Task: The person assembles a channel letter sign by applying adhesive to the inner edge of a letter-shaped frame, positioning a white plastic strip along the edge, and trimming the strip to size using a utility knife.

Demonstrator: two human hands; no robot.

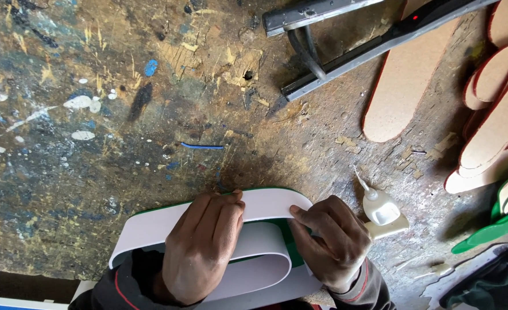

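Observation:
A white flexible strip with a green edge (271, 204) lies bent into a loop at the near edge of a worn, paint-spattered workbench (93, 143). My left hand (199, 250) presses down on the strip's upper band, fingers curled over it. My right hand (331, 241) pinches the strip at its right bend between thumb and fingers. A small white glue bottle with a pointed nozzle (380, 208) rests just right of my right hand, on a small pale block.
Several tan sole-shaped cutouts with red edges (400, 86) lie at the right, some stacked (495, 115). A green sole piece (495, 229) sits lower right. A dark metal frame (369, 43) crosses the top. A thin blue scrap (202, 146) lies mid-bench.

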